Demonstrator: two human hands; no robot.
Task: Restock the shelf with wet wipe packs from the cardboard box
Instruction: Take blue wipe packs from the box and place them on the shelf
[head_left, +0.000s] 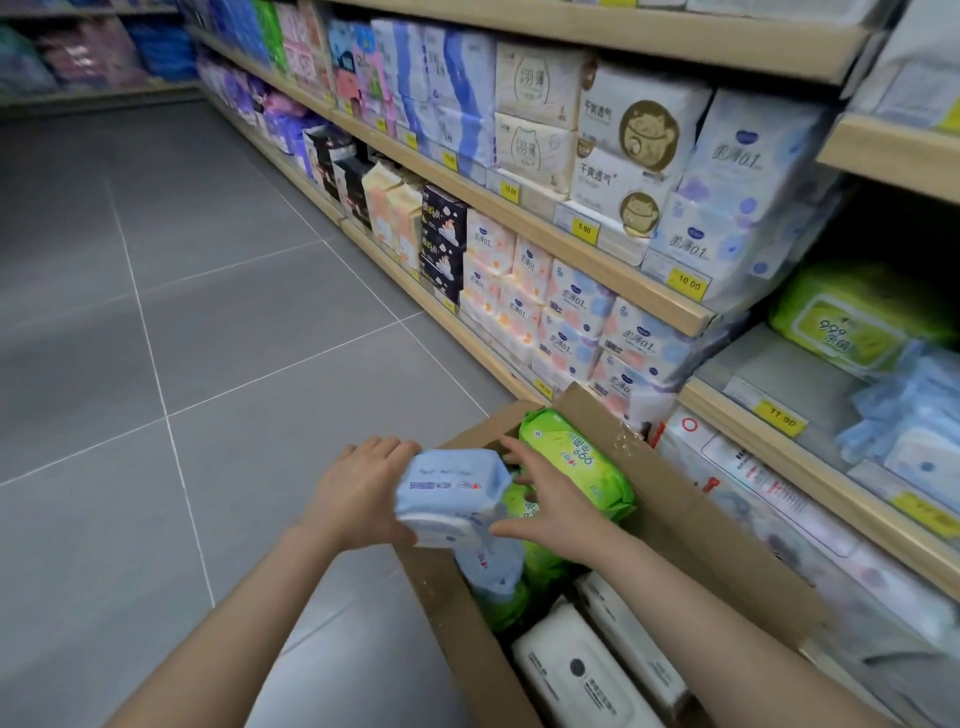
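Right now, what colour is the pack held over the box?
Light blue pack, with a white lid side, clearest in the head view.

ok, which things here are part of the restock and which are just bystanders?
In the job:
- blue wipe pack, held by left hand
- right hand, open beside it
- cardboard box
- green wipe pack in box
- shelf

Bystanders:
- white packs in box
- pad packs on the shelving
- price tag
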